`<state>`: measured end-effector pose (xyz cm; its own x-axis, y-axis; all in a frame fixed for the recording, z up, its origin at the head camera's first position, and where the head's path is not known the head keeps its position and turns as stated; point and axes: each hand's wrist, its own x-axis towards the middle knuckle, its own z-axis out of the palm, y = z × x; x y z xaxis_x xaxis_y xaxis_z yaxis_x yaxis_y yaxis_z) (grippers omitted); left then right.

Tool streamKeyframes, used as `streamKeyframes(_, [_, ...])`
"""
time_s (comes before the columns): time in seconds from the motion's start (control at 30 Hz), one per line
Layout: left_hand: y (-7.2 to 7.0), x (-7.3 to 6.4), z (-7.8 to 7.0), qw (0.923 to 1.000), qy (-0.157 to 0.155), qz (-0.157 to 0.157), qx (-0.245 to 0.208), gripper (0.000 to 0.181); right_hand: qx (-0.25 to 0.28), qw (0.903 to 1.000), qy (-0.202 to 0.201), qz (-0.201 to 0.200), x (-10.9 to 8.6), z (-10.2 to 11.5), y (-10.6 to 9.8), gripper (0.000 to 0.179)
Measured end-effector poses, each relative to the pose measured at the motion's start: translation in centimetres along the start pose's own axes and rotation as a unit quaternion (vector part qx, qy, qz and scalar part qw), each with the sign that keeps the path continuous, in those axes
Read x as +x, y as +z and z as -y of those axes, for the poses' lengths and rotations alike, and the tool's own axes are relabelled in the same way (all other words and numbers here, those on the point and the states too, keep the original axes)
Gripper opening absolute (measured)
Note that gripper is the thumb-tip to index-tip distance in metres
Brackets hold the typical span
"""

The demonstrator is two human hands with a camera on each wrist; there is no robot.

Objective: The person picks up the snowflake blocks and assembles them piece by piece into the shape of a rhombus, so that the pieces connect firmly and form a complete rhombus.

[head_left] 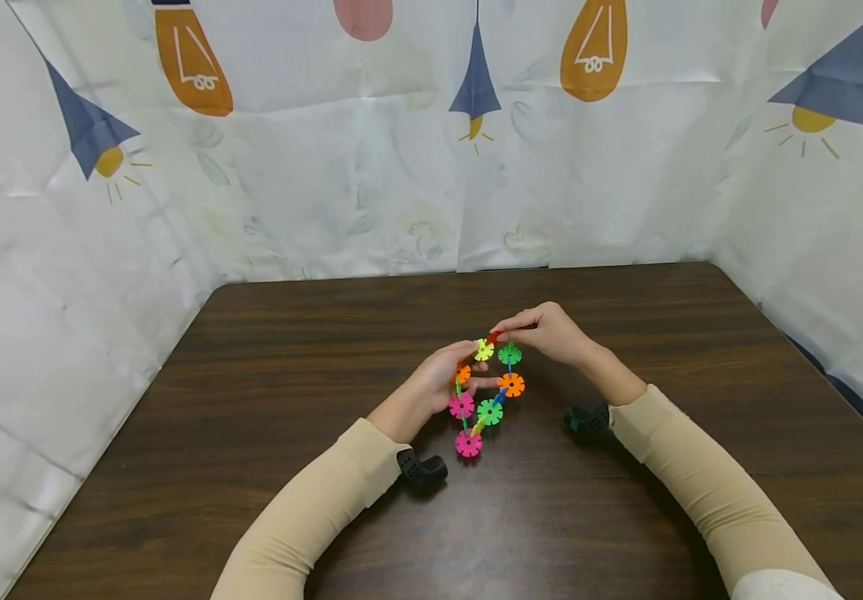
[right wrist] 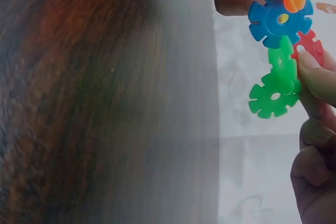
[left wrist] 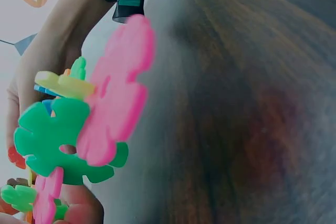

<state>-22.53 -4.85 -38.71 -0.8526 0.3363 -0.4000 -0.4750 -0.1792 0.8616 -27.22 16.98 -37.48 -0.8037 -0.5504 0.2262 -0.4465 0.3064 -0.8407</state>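
Notched flower-shaped plastic discs are joined edge to edge in a loop raised above the table. My left hand (head_left: 431, 382) grips the loop's left side, near an orange disc (head_left: 463, 372) and a yellow disc (head_left: 484, 350). At the top, my right hand (head_left: 555, 333) pinches a red disc (right wrist: 315, 50) between thumb and finger, close to the yellow one. Down the right side run a green disc (head_left: 509, 354), an orange disc (head_left: 512, 384) and a blue disc (right wrist: 273, 23). A pink disc (head_left: 469, 443) forms the lowest point. Fingers partly hide the upper left discs.
A dark wood-grain table (head_left: 251, 467) lies under both hands. White printed cloth (head_left: 311, 183) hangs behind it and at both sides. Black wrist devices (head_left: 422, 469) sit at both cuffs.
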Motion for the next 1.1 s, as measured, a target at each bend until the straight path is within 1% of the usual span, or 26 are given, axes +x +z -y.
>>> streamKeyframes(0.1, [0.0,-0.1,-0.1,1.0,-0.001,-0.004,0.007,0.039,0.0,1.0,-0.005,-0.007,-0.1,0.0,0.1,0.017])
streamKeyframes(0.2, [-0.1,0.0,0.0,0.9999,-0.005,-0.001,0.015,0.039,-0.009,0.9999,-0.004,-0.008,-0.1,0.1,0.2,0.017])
streamKeyframes(0.33, [-0.3,0.1,0.2,0.9999,-0.008,0.009,0.009,0.037,-0.022,0.9997,-0.001,-0.003,-0.2,0.2,0.3,0.018])
streamKeyframes(0.47, [-0.4,0.1,0.4,0.9998,-0.004,0.019,0.004,0.036,-0.02,0.9998,0.003,-0.002,-0.2,0.3,0.3,0.018])
streamKeyframes(0.63, [-0.5,0.1,0.3,0.9998,-0.01,0.015,-0.005,0.04,-0.019,0.9998,0.004,0.003,-0.3,0.5,-0.1,0.023])
streamKeyframes(0.73, [-0.7,0.1,0.3,0.9995,-0.021,0.006,-0.021,0.04,-0.015,0.9998,0.012,0.003,-0.5,0.5,-0.7,0.029])
streamKeyframes(0.8, [-0.8,0.1,0.2,0.9992,-0.023,0.0,-0.032,0.036,-0.017,0.9997,0.02,0.0,-0.8,0.4,-1.2,0.031])
streamKeyframes(0.93, [-1.0,-0.1,0.0,0.9985,-0.013,-0.004,-0.054,0.03,-0.041,0.9983,0.039,-0.01,-1.6,0.1,-2.6,0.031])
streamKeyframes(1.0, [-1.0,-0.2,-0.1,0.998,-0.006,-0.008,-0.062,0.033,-0.058,0.9969,0.05,-0.014,-2.1,-0.1,-3.3,0.031])
streamKeyframes(1.1, [-1.1,-0.3,-0.2,0.9977,0.0,-0.021,-0.065,0.043,-0.08,0.9942,0.071,-0.013,-2.9,-0.5,-4.5,0.031])
